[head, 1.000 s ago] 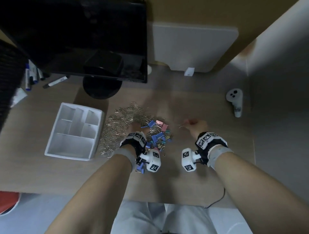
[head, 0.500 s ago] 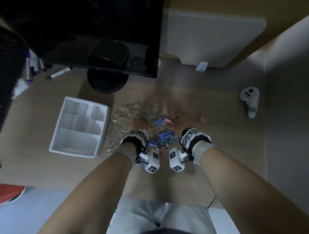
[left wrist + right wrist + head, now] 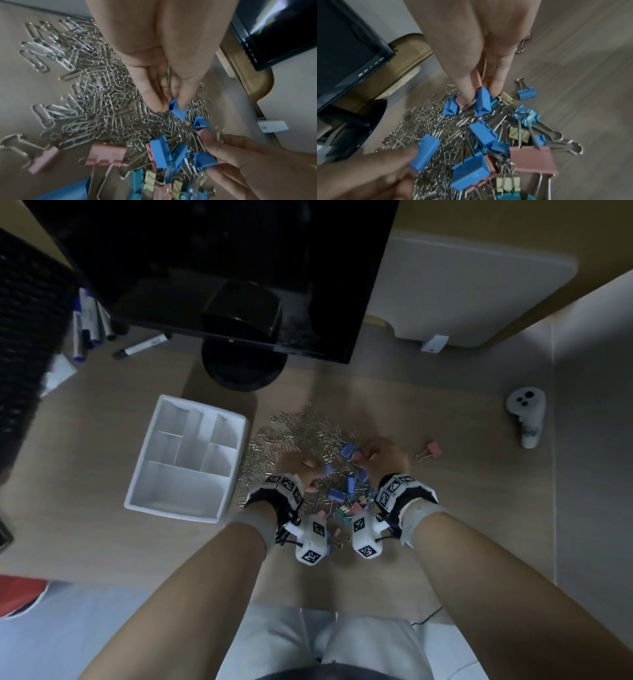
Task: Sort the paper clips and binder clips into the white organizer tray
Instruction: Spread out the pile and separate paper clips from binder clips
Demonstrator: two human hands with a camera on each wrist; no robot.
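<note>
The white organizer tray (image 3: 186,463), left of the middle, had nothing in it. All the paper clips (image 3: 291,436) and binder clips (image 3: 346,498) lay piled on the tabletop (image 3: 462,508). The left hand (image 3: 301,465) pinched a blue one (image 3: 177,112); the right hand (image 3: 385,455) pinched clips too.

A wood-grain desk (image 3: 428,412) fills the scene under dim light, with a black monitor (image 3: 212,268) on a round black stand (image 3: 243,368) at its far side — its screen dark. Behind it runs a tan wall (image 3: 513,220) bearing a white rounded panel (image 3: 472,285), while a pale grey partition (image 3: 596,440) closes the right side — below the near edge lies a light floor (image 3: 102,628).
</note>
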